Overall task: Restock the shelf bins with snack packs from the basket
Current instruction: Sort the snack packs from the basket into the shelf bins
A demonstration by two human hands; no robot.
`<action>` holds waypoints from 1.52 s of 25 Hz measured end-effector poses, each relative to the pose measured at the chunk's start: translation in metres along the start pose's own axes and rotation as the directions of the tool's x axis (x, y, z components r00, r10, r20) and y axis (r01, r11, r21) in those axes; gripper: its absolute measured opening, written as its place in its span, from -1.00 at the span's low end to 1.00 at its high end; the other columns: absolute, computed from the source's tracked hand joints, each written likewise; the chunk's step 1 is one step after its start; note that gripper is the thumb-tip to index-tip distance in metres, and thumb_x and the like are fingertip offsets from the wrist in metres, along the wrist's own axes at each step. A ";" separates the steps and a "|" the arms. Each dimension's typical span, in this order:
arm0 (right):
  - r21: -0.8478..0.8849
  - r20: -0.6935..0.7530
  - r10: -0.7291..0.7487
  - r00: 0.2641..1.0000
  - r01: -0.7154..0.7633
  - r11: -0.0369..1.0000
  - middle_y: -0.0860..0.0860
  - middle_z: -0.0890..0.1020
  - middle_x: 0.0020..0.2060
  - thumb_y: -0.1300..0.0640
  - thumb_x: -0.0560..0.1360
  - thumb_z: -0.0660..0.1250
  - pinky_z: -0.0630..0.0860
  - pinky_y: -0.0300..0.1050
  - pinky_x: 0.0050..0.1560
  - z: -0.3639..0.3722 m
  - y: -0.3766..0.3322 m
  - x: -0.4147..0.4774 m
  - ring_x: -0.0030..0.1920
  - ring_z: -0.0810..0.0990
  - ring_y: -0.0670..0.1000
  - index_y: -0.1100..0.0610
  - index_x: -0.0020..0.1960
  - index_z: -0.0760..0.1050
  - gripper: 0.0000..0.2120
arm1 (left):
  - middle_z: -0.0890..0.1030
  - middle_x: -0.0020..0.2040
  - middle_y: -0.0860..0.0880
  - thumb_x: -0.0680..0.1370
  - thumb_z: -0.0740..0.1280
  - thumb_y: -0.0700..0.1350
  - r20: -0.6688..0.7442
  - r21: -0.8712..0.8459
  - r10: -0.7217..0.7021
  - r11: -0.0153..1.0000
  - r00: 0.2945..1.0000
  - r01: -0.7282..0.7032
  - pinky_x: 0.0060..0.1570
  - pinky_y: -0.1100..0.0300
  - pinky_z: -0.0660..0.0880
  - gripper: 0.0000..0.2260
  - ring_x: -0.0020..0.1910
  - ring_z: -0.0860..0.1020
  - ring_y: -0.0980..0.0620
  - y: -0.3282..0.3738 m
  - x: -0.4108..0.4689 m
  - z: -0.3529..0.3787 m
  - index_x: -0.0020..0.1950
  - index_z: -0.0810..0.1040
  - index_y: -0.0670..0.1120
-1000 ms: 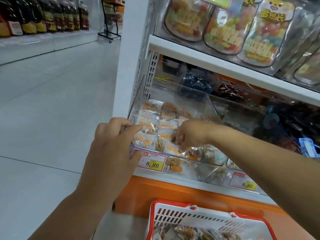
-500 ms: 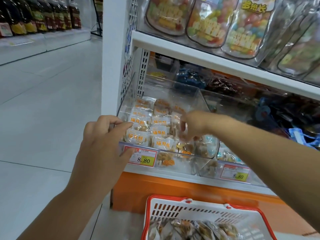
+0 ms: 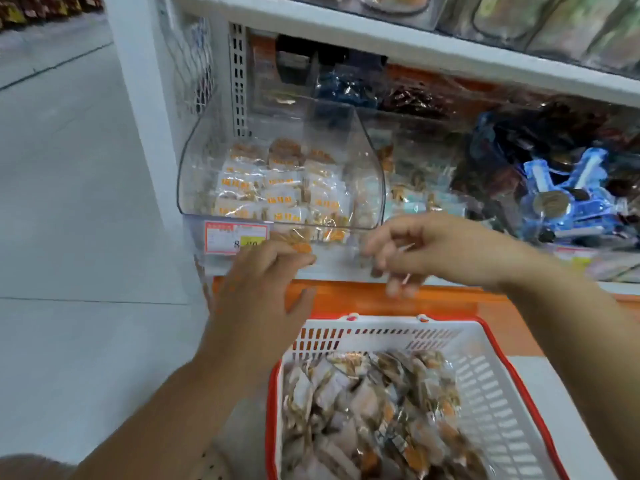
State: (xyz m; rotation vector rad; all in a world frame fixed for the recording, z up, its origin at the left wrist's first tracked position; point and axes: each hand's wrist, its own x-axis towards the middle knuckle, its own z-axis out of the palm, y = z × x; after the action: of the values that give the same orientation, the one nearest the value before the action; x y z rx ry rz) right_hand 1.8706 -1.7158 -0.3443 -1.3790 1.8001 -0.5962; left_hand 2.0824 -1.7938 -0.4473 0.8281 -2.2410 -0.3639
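A clear plastic bin (image 3: 194, 188) on the shelf holds several white and orange snack packs (image 3: 284, 195) laid in rows. Below it stands a white basket with a red rim (image 3: 485, 372), filled with more snack packs (image 3: 374, 410). My left hand (image 3: 256, 299) hovers in front of the bin's price label, fingers loosely bent, holding nothing. My right hand (image 3: 426, 251) is in front of the shelf edge above the basket, blurred, with its fingers hanging loosely curled and nothing in them.
A neighbouring bin (image 3: 415, 188) to the right holds pale blue packs, and further right lie blue packs (image 3: 571, 202). Dark packs sit in the rear bins. An upper shelf board (image 3: 381, 39) overhangs. The orange base (image 3: 346, 296) runs under the shelf. Grey floor (image 3: 69, 202) lies left.
Both hands have come out of the bin and dropped to below its front edge. The view has tilted down, so the basket and its packs show far more.
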 end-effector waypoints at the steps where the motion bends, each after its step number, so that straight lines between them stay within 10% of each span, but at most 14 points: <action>1: -0.072 0.104 0.140 0.985 -0.133 0.989 0.06 0.66 -0.14 0.26 0.55 0.32 0.62 -0.11 -0.19 0.013 0.036 -0.011 -0.19 0.70 0.04 0.11 0.10 0.57 -0.84 | 0.49 0.16 0.09 0.50 0.40 -0.03 0.162 -0.041 -0.006 0.999 0.987 0.012 0.07 0.22 0.35 -0.65 0.18 0.37 0.11 0.011 -0.014 0.016 0.29 0.55 0.04; 6: -0.372 -0.051 0.489 0.871 -0.471 0.800 0.07 0.58 0.12 0.18 0.61 0.20 0.45 -0.17 0.06 0.098 0.217 -0.030 0.17 0.56 0.07 0.07 0.19 0.49 -0.80 | 0.30 0.46 0.06 0.59 0.27 -0.08 0.727 -0.004 -0.140 0.978 0.673 0.207 0.31 0.20 0.34 -0.58 0.35 0.34 0.09 0.029 -0.083 0.111 0.45 0.35 0.06; 10: 0.014 -0.064 0.614 0.786 -0.615 0.789 0.12 0.54 0.23 0.04 0.60 0.23 0.56 -0.09 -0.07 0.158 0.276 -0.034 -0.07 0.57 0.05 0.08 0.48 0.26 -0.53 | 0.40 0.37 0.05 0.60 0.28 -0.03 0.798 0.067 -0.289 0.915 0.529 0.398 0.19 0.24 0.38 -0.62 0.27 0.43 0.07 0.029 -0.123 0.157 0.42 0.37 0.02; 13: -0.092 -0.057 0.629 0.776 -0.631 0.770 0.09 0.23 0.51 -0.24 0.52 0.27 0.34 0.06 0.39 0.187 0.293 -0.026 0.44 0.29 0.16 0.02 0.58 -0.01 -0.20 | 0.50 0.19 0.09 0.59 0.27 0.06 0.840 0.077 -0.299 0.891 0.453 0.447 0.12 0.21 0.46 -0.68 0.13 0.50 0.12 0.026 -0.145 0.176 0.31 0.47 0.00; 16: -0.088 -0.157 0.622 0.767 -0.638 0.765 0.04 0.40 0.36 -0.19 0.39 0.46 0.38 -0.04 0.35 0.189 0.286 -0.024 0.40 0.32 0.08 0.03 0.47 0.23 -0.23 | 0.51 0.25 0.04 0.59 0.25 0.03 0.831 0.074 -0.327 0.866 0.449 0.494 0.18 0.19 0.46 -0.67 0.21 0.51 0.04 0.026 -0.146 0.184 0.36 0.42 0.03; 20: 0.334 -0.102 0.567 0.817 -0.509 0.793 -0.08 0.62 -0.23 0.12 0.39 0.52 0.47 -0.38 -0.32 0.175 0.264 -0.021 -0.19 0.60 -0.09 0.03 -0.12 0.55 -0.83 | 0.35 0.47 0.07 0.56 0.29 0.20 0.800 0.053 -0.501 0.607 0.330 0.793 0.32 0.06 0.36 -0.38 0.42 0.36 -0.01 0.028 -0.122 0.182 0.55 0.16 0.10; 24: 0.790 -0.045 0.500 0.865 -0.276 0.548 0.15 0.71 -0.05 0.21 0.31 0.57 0.61 -0.01 0.00 0.169 0.261 -0.027 -0.06 0.69 0.15 0.19 0.04 0.61 -0.68 | 0.53 0.32 0.04 0.53 0.39 0.09 0.816 -0.142 -0.519 0.243 0.253 0.959 0.12 0.10 0.50 -0.56 0.16 0.55 0.04 0.032 -0.098 0.172 0.39 0.42 0.10; 27: 0.869 -0.018 0.401 0.916 -0.184 0.459 0.21 0.67 0.08 0.20 0.27 0.58 0.53 0.17 0.20 0.166 0.256 -0.036 0.10 0.64 0.25 0.27 0.19 0.54 -0.48 | 0.70 0.06 -0.07 0.52 0.42 -0.13 0.864 -0.313 -0.434 -0.062 0.257 0.948 0.07 0.01 0.59 -0.74 0.03 0.67 -0.05 0.038 -0.095 0.166 0.21 0.59 -0.04; 31: 0.848 -0.045 0.377 0.925 -0.164 0.505 0.03 0.68 0.11 0.00 0.47 0.43 0.47 0.02 0.20 0.157 0.244 -0.049 0.17 0.62 0.01 0.14 0.18 0.59 -0.66 | 0.72 0.01 -0.04 0.52 0.41 -0.14 0.853 -0.357 -0.408 0.002 0.326 0.934 0.19 -0.05 0.55 -0.81 0.04 0.68 -0.02 0.045 -0.097 0.161 0.13 0.61 -0.01; 34: 0.856 -0.165 0.414 0.895 -0.079 0.511 0.28 0.66 0.01 0.04 0.45 0.44 0.51 0.12 0.20 0.155 0.237 -0.054 0.08 0.63 0.24 0.26 0.07 0.61 -0.68 | 0.70 0.06 -0.02 0.49 0.45 -0.17 0.863 -0.376 -0.336 0.073 0.378 0.924 0.05 0.03 0.61 -0.69 0.03 0.68 0.00 0.049 -0.099 0.155 0.22 0.56 -0.03; 38: 0.884 -0.183 0.435 0.882 -0.047 0.466 0.24 0.48 -0.16 0.04 0.38 0.50 0.44 -0.25 -0.38 0.156 0.227 -0.059 -0.33 0.51 0.04 0.23 -0.08 0.58 -0.72 | 0.71 0.01 0.03 0.48 0.45 -0.25 0.842 -0.400 -0.317 0.178 0.437 0.899 -0.11 0.19 0.60 -0.72 0.00 0.68 0.04 0.054 -0.100 0.148 0.16 0.58 -0.03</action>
State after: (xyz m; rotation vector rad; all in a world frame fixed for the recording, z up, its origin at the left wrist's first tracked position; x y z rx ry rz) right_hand 1.8695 -1.5771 -0.5890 -0.2698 1.5262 -1.4504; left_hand 2.0077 -1.6854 -0.5792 1.1676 -1.5415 -2.2856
